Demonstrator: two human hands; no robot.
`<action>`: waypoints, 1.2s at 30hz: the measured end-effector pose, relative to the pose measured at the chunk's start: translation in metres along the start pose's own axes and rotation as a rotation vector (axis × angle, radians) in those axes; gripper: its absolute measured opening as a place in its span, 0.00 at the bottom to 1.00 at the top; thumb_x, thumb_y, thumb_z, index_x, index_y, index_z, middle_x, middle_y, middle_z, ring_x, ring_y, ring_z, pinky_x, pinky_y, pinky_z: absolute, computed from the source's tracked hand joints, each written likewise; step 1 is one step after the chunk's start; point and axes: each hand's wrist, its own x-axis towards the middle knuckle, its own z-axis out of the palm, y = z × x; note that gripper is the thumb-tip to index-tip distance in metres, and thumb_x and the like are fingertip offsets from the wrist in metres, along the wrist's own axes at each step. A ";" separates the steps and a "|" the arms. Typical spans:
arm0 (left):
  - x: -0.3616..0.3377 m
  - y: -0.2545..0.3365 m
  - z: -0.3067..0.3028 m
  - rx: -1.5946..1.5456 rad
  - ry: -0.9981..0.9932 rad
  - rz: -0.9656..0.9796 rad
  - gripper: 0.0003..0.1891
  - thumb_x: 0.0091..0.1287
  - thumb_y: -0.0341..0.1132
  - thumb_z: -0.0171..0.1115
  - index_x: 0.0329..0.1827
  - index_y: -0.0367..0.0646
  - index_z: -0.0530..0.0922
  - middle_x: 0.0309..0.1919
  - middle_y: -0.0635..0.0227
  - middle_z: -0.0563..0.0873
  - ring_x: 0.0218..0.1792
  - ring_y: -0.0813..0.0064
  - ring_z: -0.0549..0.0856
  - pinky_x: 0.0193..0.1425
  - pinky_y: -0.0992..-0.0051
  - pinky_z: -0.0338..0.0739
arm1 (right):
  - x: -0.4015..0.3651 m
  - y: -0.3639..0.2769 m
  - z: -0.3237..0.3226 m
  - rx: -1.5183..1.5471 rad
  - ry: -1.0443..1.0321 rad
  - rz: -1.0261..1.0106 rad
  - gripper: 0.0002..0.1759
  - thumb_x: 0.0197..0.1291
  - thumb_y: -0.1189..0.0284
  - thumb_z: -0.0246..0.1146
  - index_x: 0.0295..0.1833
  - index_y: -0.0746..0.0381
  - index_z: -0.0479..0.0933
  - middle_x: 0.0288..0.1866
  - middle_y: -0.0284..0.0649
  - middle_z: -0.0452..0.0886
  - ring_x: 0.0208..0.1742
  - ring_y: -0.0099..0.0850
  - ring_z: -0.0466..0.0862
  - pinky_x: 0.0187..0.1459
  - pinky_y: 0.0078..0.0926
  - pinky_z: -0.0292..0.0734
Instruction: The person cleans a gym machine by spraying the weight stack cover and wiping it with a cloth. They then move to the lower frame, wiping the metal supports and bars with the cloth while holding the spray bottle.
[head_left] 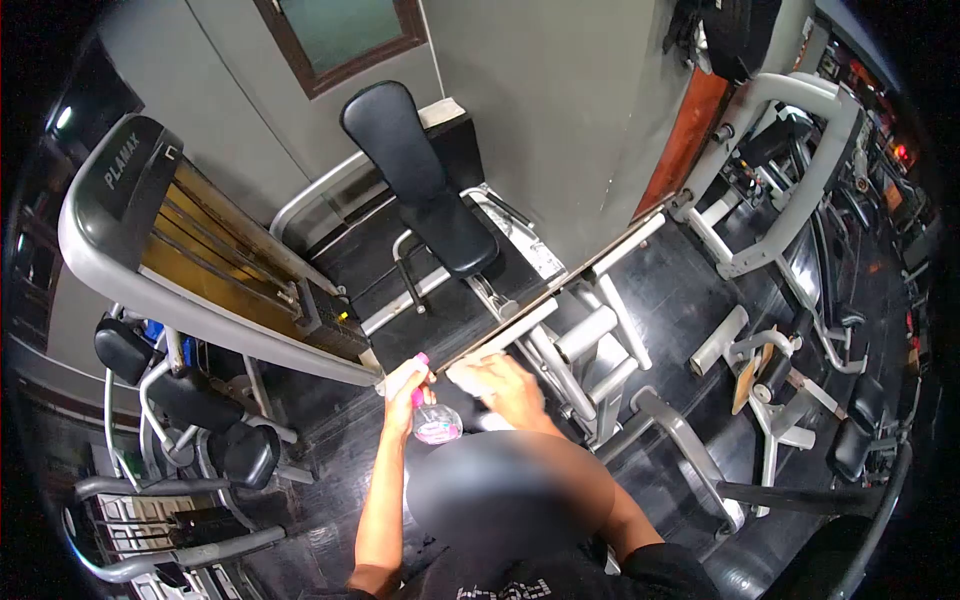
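Observation:
My left hand [401, 390] is wrapped round the neck of a clear spray bottle [438, 426] with a pink top, its body hanging tilted below my fingers. Close to its right, my right hand [514, 392] is closed over a whitish cloth [464, 379], bunched under the fingers and partly hidden by them. The cloth overlaps the near end of a long, pale metal bar [530, 318] on a gym machine. A blurred dark round patch covers the view just below both hands.
A weight-stack machine [120, 190] marked PLAMAX stands at the left. Ahead is a black padded seat [455, 235] with a tall backrest [390, 120]. White frame tubes [590, 335] stick out right of my hands. More equipment [770, 385] stands farther right on the dark floor.

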 end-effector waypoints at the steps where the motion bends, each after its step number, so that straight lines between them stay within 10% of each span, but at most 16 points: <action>1: -0.003 0.001 -0.002 -0.053 0.004 -0.018 0.10 0.69 0.37 0.60 0.41 0.37 0.78 0.30 0.65 0.82 0.19 0.78 0.77 0.26 0.74 0.76 | -0.001 0.015 -0.003 0.005 0.051 0.001 0.26 0.40 0.79 0.69 0.51 0.53 0.82 0.48 0.36 0.80 0.50 0.38 0.82 0.45 0.35 0.84; 6: -0.019 0.006 0.000 -0.080 0.097 -0.026 0.11 0.69 0.38 0.60 0.39 0.37 0.77 0.29 0.63 0.81 0.19 0.77 0.77 0.25 0.73 0.76 | 0.012 0.042 -0.043 -0.061 0.330 0.312 0.16 0.47 0.73 0.72 0.45 0.58 0.83 0.44 0.39 0.79 0.43 0.41 0.83 0.44 0.36 0.80; 23: -0.015 0.008 0.000 -0.074 0.085 -0.003 0.10 0.70 0.35 0.60 0.43 0.35 0.79 0.28 0.65 0.82 0.19 0.77 0.78 0.26 0.73 0.76 | 0.002 -0.017 0.030 0.263 0.103 0.142 0.14 0.50 0.69 0.71 0.44 0.56 0.85 0.35 0.41 0.85 0.38 0.41 0.86 0.40 0.32 0.82; 24: -0.015 0.009 0.002 -0.063 0.083 0.001 0.10 0.70 0.35 0.60 0.43 0.35 0.79 0.28 0.65 0.81 0.19 0.77 0.78 0.26 0.74 0.76 | -0.001 -0.013 0.046 0.559 0.068 0.667 0.10 0.53 0.68 0.69 0.41 0.58 0.86 0.32 0.40 0.87 0.34 0.32 0.87 0.39 0.27 0.81; 27: -0.013 0.012 0.008 0.014 0.093 0.008 0.15 0.69 0.42 0.60 0.35 0.36 0.78 0.25 0.65 0.80 0.19 0.76 0.77 0.27 0.73 0.75 | -0.002 -0.011 0.047 0.846 0.091 0.883 0.11 0.61 0.74 0.63 0.47 0.64 0.85 0.35 0.32 0.87 0.34 0.16 0.82 0.35 0.18 0.77; 36: -0.012 0.018 0.013 0.016 0.080 0.011 0.15 0.69 0.43 0.59 0.34 0.36 0.77 0.26 0.65 0.80 0.19 0.77 0.76 0.26 0.73 0.75 | 0.016 0.026 0.007 0.896 0.373 0.836 0.08 0.58 0.73 0.67 0.40 0.67 0.84 0.33 0.32 0.86 0.32 0.17 0.79 0.34 0.18 0.74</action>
